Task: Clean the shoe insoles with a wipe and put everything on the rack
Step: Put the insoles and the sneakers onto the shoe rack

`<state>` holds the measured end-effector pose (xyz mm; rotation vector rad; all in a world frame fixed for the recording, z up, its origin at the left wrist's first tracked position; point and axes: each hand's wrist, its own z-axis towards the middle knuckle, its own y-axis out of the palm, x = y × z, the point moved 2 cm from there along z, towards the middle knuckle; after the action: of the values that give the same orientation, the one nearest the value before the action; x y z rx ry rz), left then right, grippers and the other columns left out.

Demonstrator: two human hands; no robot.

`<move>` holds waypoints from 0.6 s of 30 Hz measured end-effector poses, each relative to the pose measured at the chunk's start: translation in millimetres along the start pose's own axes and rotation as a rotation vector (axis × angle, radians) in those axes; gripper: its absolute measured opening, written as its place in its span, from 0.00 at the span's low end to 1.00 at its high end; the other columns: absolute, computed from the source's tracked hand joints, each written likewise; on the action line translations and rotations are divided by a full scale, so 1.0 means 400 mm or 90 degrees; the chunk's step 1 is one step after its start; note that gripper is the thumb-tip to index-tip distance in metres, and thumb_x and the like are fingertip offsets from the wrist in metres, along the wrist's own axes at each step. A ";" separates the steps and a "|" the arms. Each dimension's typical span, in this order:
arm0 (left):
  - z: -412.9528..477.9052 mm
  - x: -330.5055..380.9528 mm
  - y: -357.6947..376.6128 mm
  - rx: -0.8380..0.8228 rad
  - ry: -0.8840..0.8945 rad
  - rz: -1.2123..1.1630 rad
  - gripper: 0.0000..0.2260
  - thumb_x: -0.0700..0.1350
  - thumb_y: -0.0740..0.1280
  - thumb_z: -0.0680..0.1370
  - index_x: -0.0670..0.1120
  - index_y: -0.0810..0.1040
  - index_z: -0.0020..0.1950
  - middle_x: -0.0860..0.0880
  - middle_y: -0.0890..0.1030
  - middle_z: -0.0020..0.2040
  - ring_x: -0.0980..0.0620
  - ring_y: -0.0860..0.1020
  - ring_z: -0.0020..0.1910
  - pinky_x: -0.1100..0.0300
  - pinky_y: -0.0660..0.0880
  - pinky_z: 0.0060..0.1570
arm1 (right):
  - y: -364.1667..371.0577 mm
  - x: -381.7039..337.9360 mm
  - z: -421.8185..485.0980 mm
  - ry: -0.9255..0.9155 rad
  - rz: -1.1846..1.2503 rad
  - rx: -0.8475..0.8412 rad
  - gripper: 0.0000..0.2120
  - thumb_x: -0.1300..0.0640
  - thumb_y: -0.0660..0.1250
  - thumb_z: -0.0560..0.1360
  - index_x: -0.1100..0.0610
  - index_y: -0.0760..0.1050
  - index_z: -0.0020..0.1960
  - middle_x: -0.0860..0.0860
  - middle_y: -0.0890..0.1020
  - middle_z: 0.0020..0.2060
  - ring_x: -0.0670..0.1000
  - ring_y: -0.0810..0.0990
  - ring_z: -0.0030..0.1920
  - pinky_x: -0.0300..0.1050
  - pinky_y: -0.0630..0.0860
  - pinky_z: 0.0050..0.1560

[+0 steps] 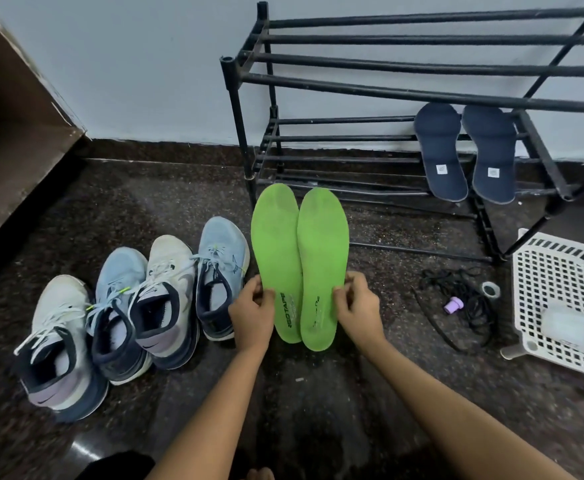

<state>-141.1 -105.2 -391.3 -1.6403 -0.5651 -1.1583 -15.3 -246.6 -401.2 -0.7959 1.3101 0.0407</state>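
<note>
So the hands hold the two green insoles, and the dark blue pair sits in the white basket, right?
No: the head view shows the dark blue pair resting on the lower bars of the black rack. Left hand and right hand hold the green insoles.

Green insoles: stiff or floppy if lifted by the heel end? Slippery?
Probably semi-stiff: the green insoles stay flat with the left hand and right hand pinching only their heel edges, though the floor may support them. Likely light, being thin. The matte top looks unlikely to slip.
</note>
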 end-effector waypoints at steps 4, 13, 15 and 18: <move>0.039 0.099 -0.006 0.022 0.088 -0.108 0.10 0.38 0.68 0.78 0.51 0.82 0.55 0.56 0.81 0.35 0.61 0.73 0.30 0.66 0.70 0.32 | -0.068 -0.077 0.061 -0.095 0.040 0.076 0.07 0.64 0.63 0.76 0.57 0.71 0.53 0.49 0.74 0.30 0.44 0.71 0.31 0.30 0.66 0.31; 0.234 0.334 0.048 0.015 0.154 -0.048 0.06 0.39 0.66 0.76 0.43 0.79 0.39 0.55 0.69 0.27 0.59 0.62 0.26 0.66 0.60 0.27 | -0.198 -0.221 0.289 -0.103 0.047 0.174 0.07 0.62 0.63 0.76 0.61 0.76 0.53 0.49 0.75 0.29 0.43 0.70 0.28 0.28 0.67 0.31; 0.282 0.375 0.072 0.005 0.131 -0.014 0.07 0.39 0.66 0.76 0.41 0.78 0.38 0.52 0.70 0.29 0.55 0.64 0.28 0.67 0.61 0.27 | -0.212 -0.233 0.342 -0.090 0.029 0.177 0.07 0.62 0.62 0.76 0.62 0.76 0.52 0.47 0.73 0.27 0.42 0.69 0.27 0.28 0.66 0.30; 0.343 0.421 0.110 -0.014 0.101 0.012 0.06 0.38 0.64 0.75 0.42 0.80 0.40 0.48 0.74 0.32 0.51 0.68 0.32 0.60 0.66 0.32 | -0.223 -0.237 0.416 -0.066 -0.014 0.178 0.06 0.62 0.61 0.75 0.63 0.75 0.48 0.47 0.72 0.26 0.44 0.68 0.26 0.34 0.66 0.28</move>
<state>24.0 -25.1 -266.4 -1.5529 -0.4361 -1.2715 136.8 -184.9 -268.3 -0.5619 1.1773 -0.1157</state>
